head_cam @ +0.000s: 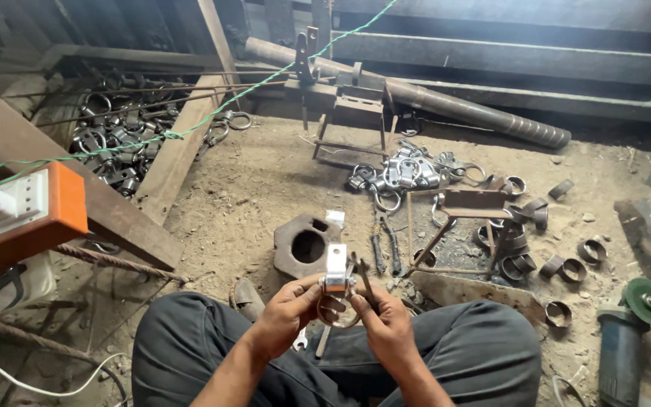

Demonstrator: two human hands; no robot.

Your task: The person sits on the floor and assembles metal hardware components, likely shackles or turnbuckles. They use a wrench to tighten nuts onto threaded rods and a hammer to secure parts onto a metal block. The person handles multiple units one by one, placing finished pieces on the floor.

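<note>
Clamp (335, 273), a small bright metal bracket with a flat upright tab and a ring hanging below it, sits between both hands just above the person's crossed legs. Left hand (289, 307) pinches its body from the side with thumb and fingers closed on it. Right hand (386, 320) is curled around a thin dark tool (364, 280), its tip set against the clamp; exactly what kind of tool it is I cannot tell. The piece looks stiff and fairly light for one hand, hard-edged steel that will not give, so the flat sides of the body seem the best place to grip, away from the loose ring and any sharp cut edges.

Just beyond lies a heavy hexagonal block (307, 245) with a round hole, on the dirt floor (258, 181). To the right, an angle grinder (627, 332) lies near scattered short pipe rings (589, 250). Farther off is a pile of finished clamps (408, 172), then a long steel pipe (446, 102).
</note>
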